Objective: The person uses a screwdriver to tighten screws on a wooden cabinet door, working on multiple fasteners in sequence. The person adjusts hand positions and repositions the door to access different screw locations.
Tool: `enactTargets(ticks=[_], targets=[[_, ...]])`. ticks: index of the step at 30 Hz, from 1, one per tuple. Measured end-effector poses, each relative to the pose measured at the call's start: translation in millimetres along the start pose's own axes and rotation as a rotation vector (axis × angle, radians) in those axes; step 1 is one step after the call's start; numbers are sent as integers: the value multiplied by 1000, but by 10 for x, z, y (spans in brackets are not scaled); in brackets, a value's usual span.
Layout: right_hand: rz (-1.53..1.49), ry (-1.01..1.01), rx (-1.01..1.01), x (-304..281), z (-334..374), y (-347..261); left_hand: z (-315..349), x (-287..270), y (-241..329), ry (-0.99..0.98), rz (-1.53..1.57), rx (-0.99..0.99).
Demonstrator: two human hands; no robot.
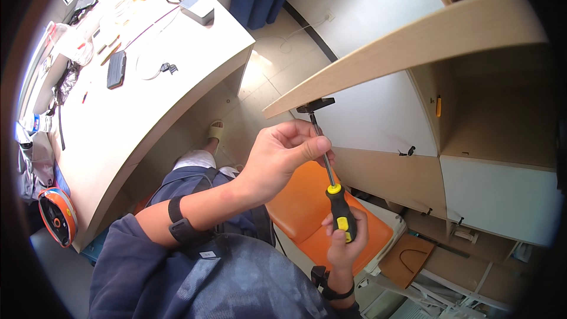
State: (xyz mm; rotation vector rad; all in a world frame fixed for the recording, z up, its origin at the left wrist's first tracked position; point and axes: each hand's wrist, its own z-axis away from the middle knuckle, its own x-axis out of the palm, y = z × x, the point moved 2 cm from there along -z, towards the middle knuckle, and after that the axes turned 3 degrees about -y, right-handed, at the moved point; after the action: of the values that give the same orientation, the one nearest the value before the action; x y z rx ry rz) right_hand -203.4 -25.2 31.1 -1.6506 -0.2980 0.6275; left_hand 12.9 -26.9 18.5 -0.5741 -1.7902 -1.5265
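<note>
A screwdriver (341,210) with a black and yellow handle and a long metal shaft is between my two hands. My right hand (348,239) wraps round its handle. Further up, my left hand (289,153) pinches the shaft between thumb and fingers. The screwdriver's tip meets a small black fitting (316,105), which sits against the white cabinet door at the pale wooden board's (407,47) lower edge. My left fingers partly hide the shaft, and the exact contact at the tip is too small to make out.
An orange chair (313,233) stands below my hands. To the right are an open wooden cabinet (496,112) and white door panels (502,195). At left, a bright desk (177,71) carries a black case (117,70), a small grey box (198,10) and cables. An orange reel (58,218) hangs near its edge.
</note>
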Motion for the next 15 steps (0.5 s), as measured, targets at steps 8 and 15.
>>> enactTargets(ticks=[8, 15], targets=[[-694, -165, 405, -30, -61, -144, 16, 114, 58, -44, 122, -29], [144, 90, -38, -6, 58, -176, -7, 66, 24, 98, 80, -40]])
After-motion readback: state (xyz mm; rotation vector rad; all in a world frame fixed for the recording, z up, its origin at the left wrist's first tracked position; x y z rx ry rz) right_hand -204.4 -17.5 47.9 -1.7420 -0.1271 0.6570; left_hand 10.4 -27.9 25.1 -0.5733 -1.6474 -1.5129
